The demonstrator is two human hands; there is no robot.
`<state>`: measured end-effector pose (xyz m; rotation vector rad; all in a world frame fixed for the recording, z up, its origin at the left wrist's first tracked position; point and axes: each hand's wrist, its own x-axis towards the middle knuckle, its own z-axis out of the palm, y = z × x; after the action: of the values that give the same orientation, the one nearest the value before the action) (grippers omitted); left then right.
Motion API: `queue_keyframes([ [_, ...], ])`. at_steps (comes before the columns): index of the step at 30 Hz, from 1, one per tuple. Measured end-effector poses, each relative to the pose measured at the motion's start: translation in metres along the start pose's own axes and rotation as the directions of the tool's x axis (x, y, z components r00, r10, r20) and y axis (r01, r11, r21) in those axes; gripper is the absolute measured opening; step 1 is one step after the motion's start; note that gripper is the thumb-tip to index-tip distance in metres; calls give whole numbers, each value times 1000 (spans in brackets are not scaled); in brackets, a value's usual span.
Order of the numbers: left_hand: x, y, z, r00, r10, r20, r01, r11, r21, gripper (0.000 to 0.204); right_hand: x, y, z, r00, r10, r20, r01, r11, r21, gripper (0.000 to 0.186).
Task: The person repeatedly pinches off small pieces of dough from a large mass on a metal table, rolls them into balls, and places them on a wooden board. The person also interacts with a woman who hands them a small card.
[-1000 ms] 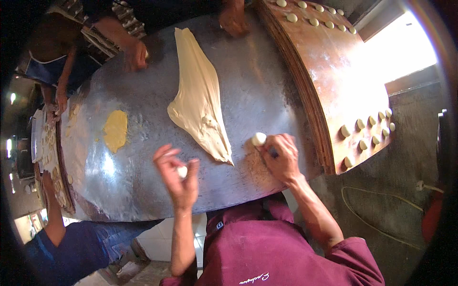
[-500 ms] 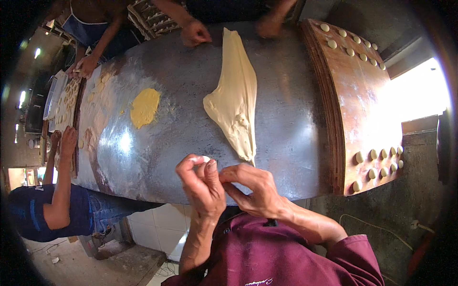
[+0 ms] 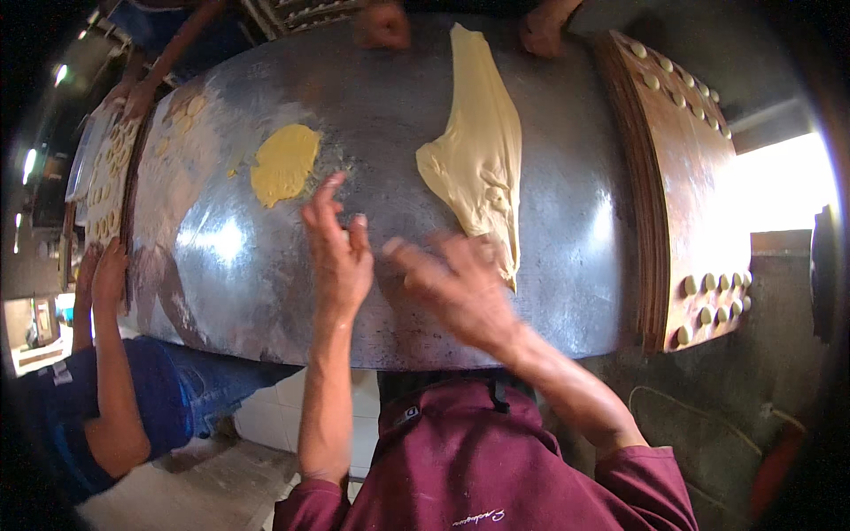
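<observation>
A long, stretched sheet of pale dough (image 3: 482, 133) lies on the metal-topped table in front of me, narrowing toward its near end. My right hand (image 3: 469, 292) is at that near end, its spread fingers smeared by motion; the upper fingers overlap the dough's edge, and I cannot tell whether they touch it. To its left, my left hand (image 3: 341, 265) is raised over the table with fingers apart and nothing visible in them. Beyond the left fingertips sits a flat yellow patch of soft paste (image 3: 285, 165).
Stacked wooden boards (image 3: 660, 177) on the right bear rows of small dough rounds (image 3: 691, 285). Flour (image 3: 177, 146) dusts the table's left part. A co-worker's hands (image 3: 108, 274) are at a tray of rounds on the left. Another person's hands (image 3: 385, 25) rest at the far edge.
My hands were close together with fingers pinched, a small pale bit at the left fingertips. They have moved forward and apart, with fingers spread. The whole view has shifted slightly.
</observation>
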<state>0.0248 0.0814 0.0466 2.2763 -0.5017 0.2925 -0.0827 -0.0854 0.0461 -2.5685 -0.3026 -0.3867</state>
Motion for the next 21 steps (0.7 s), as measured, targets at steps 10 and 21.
queue_keyframes([
  [10,-80,-7,-28,826,175,536,-372,883,287,25,-144,79,-96,918,396,-17,-376,858,-350,39],
  [21,-54,14,13,806,183,563,-380,889,256,9,-91,107,-80,937,341,-77,-350,910,-222,43],
])
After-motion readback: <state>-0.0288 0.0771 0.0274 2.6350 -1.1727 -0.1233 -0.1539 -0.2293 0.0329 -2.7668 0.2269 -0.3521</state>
